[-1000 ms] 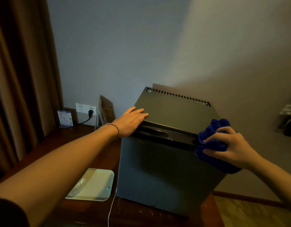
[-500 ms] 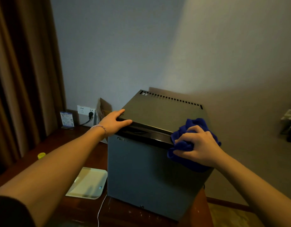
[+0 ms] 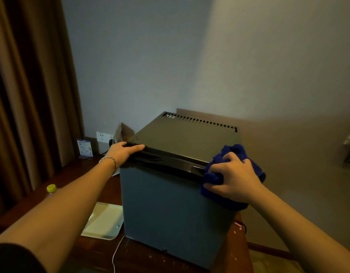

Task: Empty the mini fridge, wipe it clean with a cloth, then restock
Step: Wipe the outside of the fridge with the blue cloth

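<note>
Our right hand (image 3: 232, 177) squeezes the blue cloth (image 3: 235, 154) against the fridge (image 3: 170, 203), while our left hand (image 3: 124, 151) lies flat on top.

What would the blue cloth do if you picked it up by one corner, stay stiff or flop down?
Probably flop. The blue cloth is bunched into soft folds under the right hand and bulges out around the fingers, so it looks limp, not stiff. It seems fluffy, so likely light and easy to grip, not slippery. It should not roll or break.
</note>
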Demonstrator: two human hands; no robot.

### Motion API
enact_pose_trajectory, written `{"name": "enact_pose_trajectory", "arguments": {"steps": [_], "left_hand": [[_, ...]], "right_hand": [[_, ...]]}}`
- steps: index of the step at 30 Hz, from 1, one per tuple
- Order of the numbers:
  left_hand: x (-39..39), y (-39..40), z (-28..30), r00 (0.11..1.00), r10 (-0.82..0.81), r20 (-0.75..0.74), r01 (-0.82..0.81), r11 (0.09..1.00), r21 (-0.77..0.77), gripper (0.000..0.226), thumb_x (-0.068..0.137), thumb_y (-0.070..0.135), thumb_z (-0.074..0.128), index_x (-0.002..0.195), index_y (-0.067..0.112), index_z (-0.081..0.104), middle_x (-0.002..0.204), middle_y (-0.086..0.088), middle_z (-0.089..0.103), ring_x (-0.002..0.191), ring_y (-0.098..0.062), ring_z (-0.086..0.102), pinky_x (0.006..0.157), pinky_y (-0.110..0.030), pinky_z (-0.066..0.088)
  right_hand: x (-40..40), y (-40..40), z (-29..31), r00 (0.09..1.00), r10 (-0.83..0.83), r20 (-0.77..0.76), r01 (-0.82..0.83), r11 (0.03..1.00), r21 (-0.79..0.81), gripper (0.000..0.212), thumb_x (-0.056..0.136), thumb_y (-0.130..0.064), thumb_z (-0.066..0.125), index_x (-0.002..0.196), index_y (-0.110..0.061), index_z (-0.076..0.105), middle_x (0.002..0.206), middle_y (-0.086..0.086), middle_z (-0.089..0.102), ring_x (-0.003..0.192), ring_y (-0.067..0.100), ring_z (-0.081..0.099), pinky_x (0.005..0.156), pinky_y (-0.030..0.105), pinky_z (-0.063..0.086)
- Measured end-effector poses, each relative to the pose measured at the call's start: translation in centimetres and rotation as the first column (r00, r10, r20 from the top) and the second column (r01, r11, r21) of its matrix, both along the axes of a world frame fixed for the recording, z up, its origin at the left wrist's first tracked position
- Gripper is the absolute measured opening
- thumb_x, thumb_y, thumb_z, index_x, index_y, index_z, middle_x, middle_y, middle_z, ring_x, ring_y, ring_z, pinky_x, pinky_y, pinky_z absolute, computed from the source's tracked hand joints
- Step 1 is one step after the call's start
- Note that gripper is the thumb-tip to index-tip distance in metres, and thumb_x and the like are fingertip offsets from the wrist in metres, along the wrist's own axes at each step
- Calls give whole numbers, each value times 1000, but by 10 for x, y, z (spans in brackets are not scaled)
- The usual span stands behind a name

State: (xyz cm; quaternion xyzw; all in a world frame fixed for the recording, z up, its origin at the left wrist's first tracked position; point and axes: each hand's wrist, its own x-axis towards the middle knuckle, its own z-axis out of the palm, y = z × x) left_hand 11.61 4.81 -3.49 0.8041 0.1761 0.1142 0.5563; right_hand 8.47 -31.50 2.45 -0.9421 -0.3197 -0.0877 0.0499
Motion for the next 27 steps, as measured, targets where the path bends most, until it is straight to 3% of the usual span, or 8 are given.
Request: {"name": "enact_pose_trajectory", "arguments": {"steps": [5, 9, 18, 23, 27], "left_hand": [[2, 1, -5, 999, 41, 2, -41, 999, -16, 54, 79, 48, 76, 116, 12, 60, 105, -8, 64, 86, -18, 62, 67, -26, 53], [1, 7, -4, 999, 16, -45, -15, 1000, 22, 95, 56, 72, 78, 127, 11, 60, 115, -12, 66, 99, -29, 66, 89, -44, 57], [-3, 4, -1, 998, 32, -55, -28, 998, 64, 77, 72, 61, 72, 127, 9, 61, 114, -14, 66, 95, -26, 66, 70, -27, 54], [-6, -2, 1, 998, 50, -46, -49, 998, 28, 62, 77, 54, 74, 119, 10, 65, 108, -14, 68, 90, -26, 68, 66, -27, 56], [-6, -3, 0, 997, 67, -41, -67, 998, 20, 61, 75, 56, 74, 116, 11, 65, 107, -13, 67, 93, -29, 68, 77, -36, 59]], "right_hand": [[-3, 34, -15, 996, 30, 84, -41, 990, 136, 29, 90, -60, 58, 103, -36, 63, 110, -21, 63, 122, 16, 36, 92, 45, 32], [3, 26, -17, 996, 46, 76, -57, 988, 142, 27, 90, -60, 57, 100, -35, 62, 106, -20, 63, 121, 16, 37, 93, 46, 34], [12, -22, 6, 999, 50, -9, -50, 995, -85, 32, 87, -64, 56, 87, -32, 56, 92, -10, 56, 109, 17, 43, 88, 44, 38], [12, -31, 5, 998, 63, -16, -64, 997, -47, 30, 88, -63, 58, 80, -33, 54, 89, -11, 55, 107, 16, 43, 87, 43, 37], [8, -16, 0, 997, 82, -10, -81, 996, 39, 28, 88, -62, 60, 83, -35, 55, 91, -12, 57, 110, 16, 41, 88, 43, 34]]}}
